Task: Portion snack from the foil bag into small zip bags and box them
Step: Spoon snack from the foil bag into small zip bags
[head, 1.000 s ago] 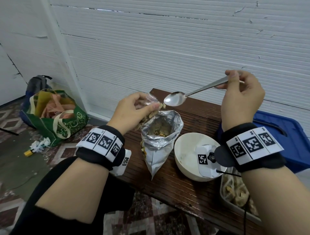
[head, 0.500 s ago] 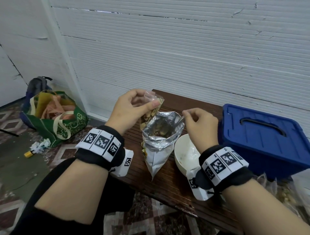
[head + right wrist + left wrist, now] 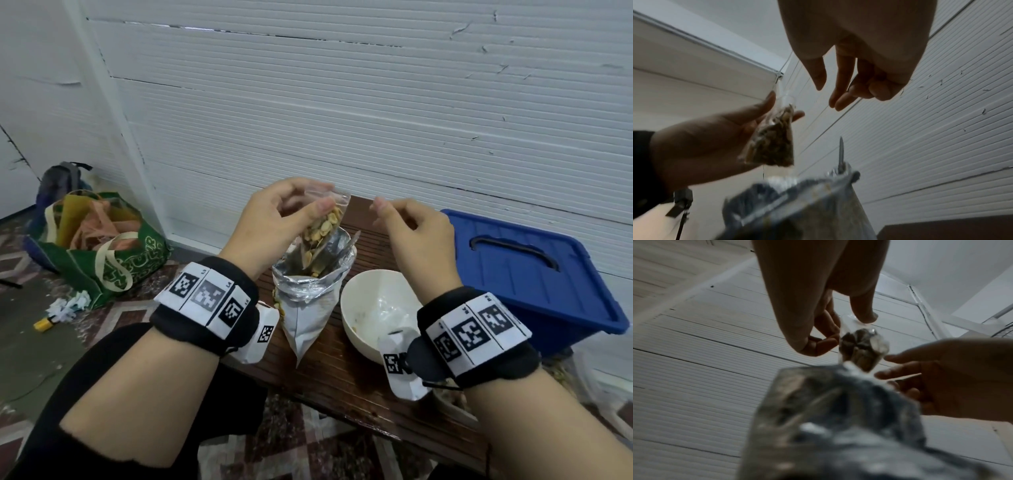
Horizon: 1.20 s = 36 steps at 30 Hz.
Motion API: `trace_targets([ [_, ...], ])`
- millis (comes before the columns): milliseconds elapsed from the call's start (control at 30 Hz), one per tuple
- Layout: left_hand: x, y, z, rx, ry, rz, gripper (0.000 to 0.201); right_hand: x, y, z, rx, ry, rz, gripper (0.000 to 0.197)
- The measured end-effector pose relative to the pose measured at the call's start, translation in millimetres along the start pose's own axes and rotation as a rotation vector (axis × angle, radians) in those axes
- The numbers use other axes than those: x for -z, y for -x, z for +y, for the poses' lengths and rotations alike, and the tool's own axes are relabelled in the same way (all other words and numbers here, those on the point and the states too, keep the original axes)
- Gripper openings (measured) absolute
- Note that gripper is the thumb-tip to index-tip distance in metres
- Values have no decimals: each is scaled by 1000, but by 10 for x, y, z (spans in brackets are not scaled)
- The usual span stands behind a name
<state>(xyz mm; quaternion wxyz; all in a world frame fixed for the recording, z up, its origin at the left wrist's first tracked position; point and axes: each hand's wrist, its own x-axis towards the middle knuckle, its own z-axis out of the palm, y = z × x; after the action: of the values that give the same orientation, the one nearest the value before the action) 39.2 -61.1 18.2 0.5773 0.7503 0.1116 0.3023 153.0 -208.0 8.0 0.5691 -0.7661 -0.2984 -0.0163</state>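
Right hand (image 3: pixel 416 233) has risen from foil bag (image 3: pixel 308 308), empty, beside zip bag (image 3: pixel 323 224).

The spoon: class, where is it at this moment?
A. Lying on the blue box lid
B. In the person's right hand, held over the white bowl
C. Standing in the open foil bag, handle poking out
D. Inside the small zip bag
C: the spoon handle sticks up out of the foil bag, while the right hand holds nothing.

White ribbed wall (image 3: pixel 342 120), dark slatted wooden table (image 3: pixel 359 383), patterned tile floor (image 3: pixel 284 442), dim light.
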Motion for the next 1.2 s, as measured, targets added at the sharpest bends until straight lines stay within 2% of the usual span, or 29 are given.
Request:
trace_targets([
  [167,-316,51,65,-50,-59,-58,32,288,74,-142,-77,-229,-66,27],
  [400,-720,185,24,-35,-28,-95,27,671,129,-37,-141,-111,-141,19],
  [700,-1171,438,-99,57,-126,-197,19,1116,301,264,-339,-78,-63,23],
  [967,-1512,599,-219,144,-44,-313,14,1415,515,578,-459,-108,25,20],
  [1200,-1763,519,-317,220,117,-280,12,1562,618,688,-493,-126,79,19],
])
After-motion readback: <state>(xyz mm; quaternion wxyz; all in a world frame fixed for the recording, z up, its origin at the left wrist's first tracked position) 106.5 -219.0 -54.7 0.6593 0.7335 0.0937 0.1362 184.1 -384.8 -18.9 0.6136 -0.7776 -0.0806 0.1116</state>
